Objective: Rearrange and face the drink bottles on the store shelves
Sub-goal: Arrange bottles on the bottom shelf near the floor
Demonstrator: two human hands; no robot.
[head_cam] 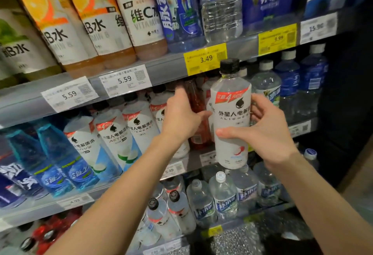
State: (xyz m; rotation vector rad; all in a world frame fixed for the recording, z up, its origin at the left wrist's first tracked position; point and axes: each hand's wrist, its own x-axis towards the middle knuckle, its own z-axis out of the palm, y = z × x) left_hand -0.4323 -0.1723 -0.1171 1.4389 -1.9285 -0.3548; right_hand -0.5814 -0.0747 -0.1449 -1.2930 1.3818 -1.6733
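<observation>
My right hand [268,131] grips a white-labelled electrolyte bottle [232,113] with a black cap, held upright in front of the middle shelf, label facing me. My left hand [181,115] reaches into the middle shelf beside it, fingers curled against a red drink bottle [198,109] standing behind the row; whether it holds that bottle is unclear. More white electrolyte bottles [141,125] lean in a row to the left of my left hand.
Large vitamin-water bottles [96,22] fill the top shelf, with blue water packs [266,0] at the right. Blue bottles [60,160] sit at middle left, clear water bottles [266,85] at middle right and on the lower shelf [224,196]. Price tags [204,59] line the shelf edges.
</observation>
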